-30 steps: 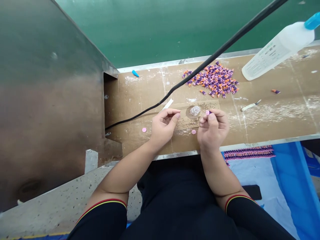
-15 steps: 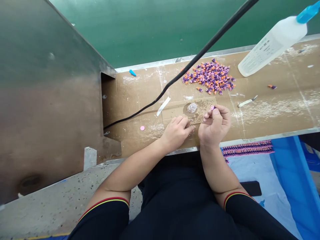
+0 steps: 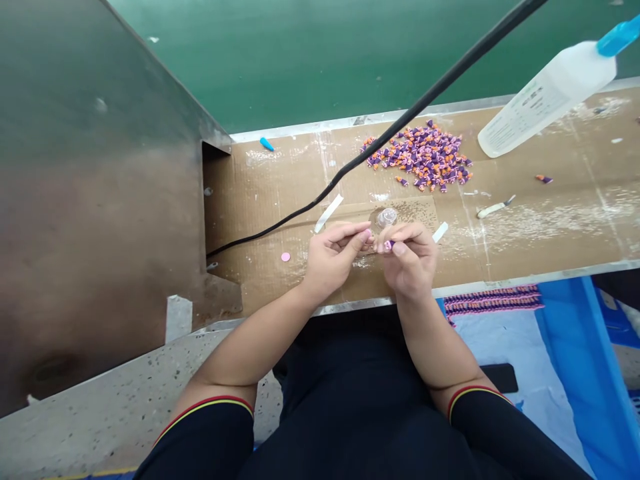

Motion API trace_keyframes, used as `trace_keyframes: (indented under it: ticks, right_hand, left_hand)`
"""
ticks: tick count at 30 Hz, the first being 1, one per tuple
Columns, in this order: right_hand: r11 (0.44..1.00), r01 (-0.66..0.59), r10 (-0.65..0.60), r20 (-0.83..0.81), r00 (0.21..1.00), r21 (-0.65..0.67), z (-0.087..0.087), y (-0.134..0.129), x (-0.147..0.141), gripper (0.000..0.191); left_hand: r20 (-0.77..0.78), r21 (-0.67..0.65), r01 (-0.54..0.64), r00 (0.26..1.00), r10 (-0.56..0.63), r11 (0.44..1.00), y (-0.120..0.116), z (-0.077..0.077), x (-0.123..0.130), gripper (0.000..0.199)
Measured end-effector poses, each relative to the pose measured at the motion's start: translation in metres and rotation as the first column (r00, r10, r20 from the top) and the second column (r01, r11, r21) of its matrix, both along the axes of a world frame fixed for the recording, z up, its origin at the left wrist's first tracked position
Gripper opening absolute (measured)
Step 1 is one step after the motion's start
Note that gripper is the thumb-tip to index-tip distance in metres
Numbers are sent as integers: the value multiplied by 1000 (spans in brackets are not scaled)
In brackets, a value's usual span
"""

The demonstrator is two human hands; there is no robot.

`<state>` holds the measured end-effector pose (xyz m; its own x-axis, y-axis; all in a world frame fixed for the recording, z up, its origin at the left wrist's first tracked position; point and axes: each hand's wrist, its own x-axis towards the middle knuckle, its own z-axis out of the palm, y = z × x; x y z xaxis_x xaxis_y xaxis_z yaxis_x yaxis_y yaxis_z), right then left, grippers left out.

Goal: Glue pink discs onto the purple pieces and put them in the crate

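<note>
My left hand (image 3: 333, 257) and my right hand (image 3: 407, 257) meet in front of me above a cardboard-covered bench (image 3: 300, 173). My right fingers pinch a small purple piece (image 3: 387, 245) with a pink tip. My left fingertips are closed on what looks like a small pink disc (image 3: 367, 234), mostly hidden. Just beyond the hands stands a small clear cap-shaped container (image 3: 387, 217) on a brown-stained cardboard patch (image 3: 410, 212). Another pink disc (image 3: 285, 257) lies alone to the left of my left hand. A heap of purple-and-orange pieces (image 3: 417, 157) lies farther forward.
A white squeeze bottle with a blue nozzle (image 3: 545, 100) lies at the back right. A black cable (image 3: 385, 157) crosses above the bench. White strips (image 3: 329, 213), a small white-handled tool (image 3: 493, 211) and a metal panel (image 3: 100, 200) surround the work area.
My hands have moved together. The pink disc that lay near them no longer shows, and my left fingertips are now pinched. The purple piece has shifted left with my right hand.
</note>
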<state>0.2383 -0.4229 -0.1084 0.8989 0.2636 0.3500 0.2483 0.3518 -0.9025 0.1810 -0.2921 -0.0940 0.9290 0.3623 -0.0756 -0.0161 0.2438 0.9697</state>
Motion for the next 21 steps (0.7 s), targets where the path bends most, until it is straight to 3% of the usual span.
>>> trace_keyframes:
  ticks: [6, 8, 12, 16, 21]
  right_hand:
    - [985, -160, 165, -84, 983, 64, 0, -1, 6, 35]
    - [976, -181, 194, -109, 975, 117, 1, -2, 7, 33]
    - [965, -222, 242, -143, 960, 142, 0, -7, 11, 39]
    - [940, -307, 328, -152, 932, 146, -2, -14, 15, 38]
    - [915, -321, 371, -196, 908, 242, 1, -10, 14, 31]
  left_hand:
    - [213, 319, -89, 977, 20, 944, 2, -1, -4, 21]
    - [254, 336, -77, 967, -11, 939, 2, 0, -5, 21]
    - [180, 179, 54, 980, -87, 982, 7, 2, -3, 21]
    - [123, 11, 234, 965, -233, 972, 15, 3, 1, 26]
    - [92, -137, 243, 968, -232, 960, 15, 6, 1, 31]
